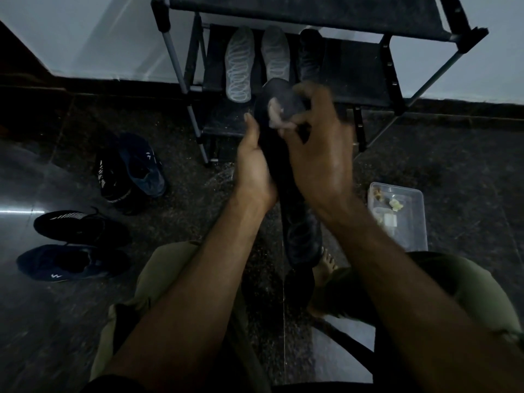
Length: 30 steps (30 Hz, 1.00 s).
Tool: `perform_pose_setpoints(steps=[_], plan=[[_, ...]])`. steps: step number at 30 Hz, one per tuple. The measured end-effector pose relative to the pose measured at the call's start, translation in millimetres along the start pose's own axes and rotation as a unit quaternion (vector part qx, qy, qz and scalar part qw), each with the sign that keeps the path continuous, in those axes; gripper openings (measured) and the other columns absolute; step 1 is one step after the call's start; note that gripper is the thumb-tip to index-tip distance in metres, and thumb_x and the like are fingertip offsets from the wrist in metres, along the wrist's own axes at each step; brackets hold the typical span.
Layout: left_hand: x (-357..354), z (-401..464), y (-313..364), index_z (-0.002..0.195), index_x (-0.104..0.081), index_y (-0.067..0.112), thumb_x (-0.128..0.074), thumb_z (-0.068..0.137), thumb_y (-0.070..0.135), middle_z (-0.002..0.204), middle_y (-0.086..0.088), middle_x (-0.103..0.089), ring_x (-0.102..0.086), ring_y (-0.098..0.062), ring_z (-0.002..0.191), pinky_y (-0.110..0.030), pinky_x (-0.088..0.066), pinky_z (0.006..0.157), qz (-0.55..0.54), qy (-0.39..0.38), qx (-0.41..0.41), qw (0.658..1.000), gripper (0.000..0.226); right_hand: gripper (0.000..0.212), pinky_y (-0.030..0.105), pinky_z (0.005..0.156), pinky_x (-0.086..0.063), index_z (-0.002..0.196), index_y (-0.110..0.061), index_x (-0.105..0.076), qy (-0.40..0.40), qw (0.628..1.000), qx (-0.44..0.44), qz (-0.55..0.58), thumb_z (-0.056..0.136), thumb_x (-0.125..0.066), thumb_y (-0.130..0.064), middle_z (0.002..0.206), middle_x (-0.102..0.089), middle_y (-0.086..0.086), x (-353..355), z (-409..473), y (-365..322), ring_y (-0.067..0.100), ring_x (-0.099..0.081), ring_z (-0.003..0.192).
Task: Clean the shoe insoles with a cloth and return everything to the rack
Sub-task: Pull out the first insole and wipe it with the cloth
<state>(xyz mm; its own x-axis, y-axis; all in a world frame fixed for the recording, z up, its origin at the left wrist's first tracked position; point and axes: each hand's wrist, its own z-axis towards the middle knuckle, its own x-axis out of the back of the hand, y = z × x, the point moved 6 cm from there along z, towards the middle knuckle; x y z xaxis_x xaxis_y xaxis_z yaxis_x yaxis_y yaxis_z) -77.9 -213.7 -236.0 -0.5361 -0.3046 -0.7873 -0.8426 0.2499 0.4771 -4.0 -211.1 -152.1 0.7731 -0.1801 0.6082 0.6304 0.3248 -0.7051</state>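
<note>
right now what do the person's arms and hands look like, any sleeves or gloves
Both hands, left and right, are bare: no gloves, and no rings or watch that the dim, slightly blurred view shows. Both forearms are bare too, with no sleeves reaching into view.

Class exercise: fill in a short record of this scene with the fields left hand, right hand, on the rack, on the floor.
left hand: left hand holds the dark insole along its edge
right hand: right hand presses a small cloth on the insole
on the rack: rack carries two pale insoles and a dark one
on the floor: four dark shoes at left, clear tray at right
</note>
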Motion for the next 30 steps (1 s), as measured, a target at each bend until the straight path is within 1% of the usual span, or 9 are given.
perform_pose_setpoints(steps=[3, 10, 13, 15, 18, 21, 25, 28, 30], plan=[[3.8, -0.3, 1.2, 0.093, -0.066, 0.007, -0.027, 0.105, 0.045, 0.078, -0.006, -0.072, -0.071, -0.016, 0.075, -0.025, -0.058, 0.068, 0.015, 0.000, -0.010, 1.000, 0.056, 0.032, 0.035, 0.065, -0.058, 0.124, -0.011, -0.054, -0.039, 0.999, 0.027, 0.008, 0.095, -0.062, -0.019, 0.092, -0.073, 0.003, -9.1, -21.3, -13.6, 0.013, -0.069, 0.079], [-15.5, -6.0, -9.8, 0.117, -0.060, 0.011, -0.022, 0.101, 0.054, 0.118, -0.012, -0.063, -0.057, -0.026, 0.115, -0.039, -0.042, 0.104, 0.018, -0.038, 0.034, 0.999, 0.059, 0.035, 0.031, 0.066, -0.055, 0.122, -0.008, -0.055, 0.069, 0.998, 0.003, -0.009, 0.089, -0.067, -0.009, 0.080, -0.069, -0.007, 14.8, 28.2, 17.4, 0.005, -0.065, 0.076], [-13.1, -3.5, -8.9, 0.119, -0.060, 0.012, -0.023, 0.102, 0.051, 0.113, -0.011, -0.066, -0.062, -0.023, 0.108, -0.036, -0.047, 0.098, 0.024, -0.041, 0.028, 0.998, 0.056, 0.037, 0.016, 0.066, -0.052, 0.121, -0.004, -0.055, 0.072, 0.997, 0.023, 0.019, 0.087, -0.069, -0.009, 0.077, -0.062, -0.018, 8.2, 38.1, 7.0, -0.005, -0.061, 0.073], [-9.9, -1.7, -7.3, 0.120, -0.058, 0.014, -0.022, 0.104, 0.050, 0.113, -0.009, -0.067, -0.064, -0.022, 0.107, -0.034, -0.051, 0.096, 0.029, -0.047, 0.018, 0.998, 0.054, 0.039, 0.009, 0.068, -0.051, 0.123, -0.003, -0.054, 0.029, 0.998, 0.036, 0.038, 0.088, -0.068, -0.010, 0.082, -0.065, -0.015, -2.5, 28.6, -3.6, -0.007, -0.062, 0.075], [-6.8, -0.6, -7.5, 0.115, -0.060, 0.014, -0.023, 0.104, 0.048, 0.104, -0.007, -0.072, -0.068, -0.018, 0.099, -0.030, -0.055, 0.086, 0.039, -0.045, 0.017, 0.998, 0.051, 0.036, 0.017, 0.063, -0.054, 0.123, -0.006, -0.053, -0.020, 0.998, 0.061, 0.022, 0.091, -0.065, -0.016, 0.083, -0.071, -0.004, -7.0, 17.0, -11.2, 0.002, -0.065, 0.073], [-10.3, -4.1, -10.3, 0.116, -0.062, 0.013, -0.025, 0.103, 0.050, 0.107, -0.010, -0.070, -0.066, -0.022, 0.101, -0.034, -0.052, 0.092, 0.067, -0.034, 0.026, 0.997, 0.054, 0.039, 0.021, 0.061, -0.051, 0.123, -0.007, -0.053, 0.024, 0.999, 0.030, -0.013, 0.087, -0.068, -0.010, 0.082, -0.067, -0.006, 6.6, 36.4, 7.0, 0.006, -0.064, 0.073], [-7.3, -2.1, -7.9, 0.117, -0.062, 0.013, -0.024, 0.103, 0.051, 0.105, -0.009, -0.071, -0.069, -0.019, 0.098, -0.031, -0.056, 0.084, 0.082, -0.017, 0.019, 0.996, 0.055, 0.040, 0.015, 0.066, -0.052, 0.124, -0.008, -0.053, -0.008, 0.999, 0.033, -0.006, 0.086, -0.067, -0.004, 0.087, -0.069, -0.004, -0.5, 31.0, 0.9, 0.005, -0.066, 0.079], [-5.2, -0.8, -5.6, 0.116, -0.063, 0.014, -0.026, 0.104, 0.050, 0.101, -0.006, -0.072, -0.070, -0.016, 0.095, -0.028, -0.057, 0.075, 0.092, -0.008, 0.005, 0.996, 0.053, 0.037, 0.021, 0.070, -0.055, 0.124, -0.009, -0.053, -0.046, 0.997, 0.061, -0.009, 0.089, -0.066, -0.009, 0.090, -0.072, -0.001, -8.1, 15.5, -6.7, 0.006, -0.068, 0.083], [-5.7, -2.4, -7.0, 0.113, -0.065, 0.014, -0.027, 0.103, 0.051, 0.104, -0.008, -0.072, -0.069, -0.020, 0.098, -0.031, -0.056, 0.081, 0.101, -0.005, 0.007, 0.995, 0.054, 0.040, 0.026, 0.070, -0.055, 0.124, -0.009, -0.052, -0.026, 0.998, 0.045, -0.024, 0.087, -0.068, -0.009, 0.087, -0.071, -0.001, -2.6, 25.0, 4.8, 0.008, -0.067, 0.080]])
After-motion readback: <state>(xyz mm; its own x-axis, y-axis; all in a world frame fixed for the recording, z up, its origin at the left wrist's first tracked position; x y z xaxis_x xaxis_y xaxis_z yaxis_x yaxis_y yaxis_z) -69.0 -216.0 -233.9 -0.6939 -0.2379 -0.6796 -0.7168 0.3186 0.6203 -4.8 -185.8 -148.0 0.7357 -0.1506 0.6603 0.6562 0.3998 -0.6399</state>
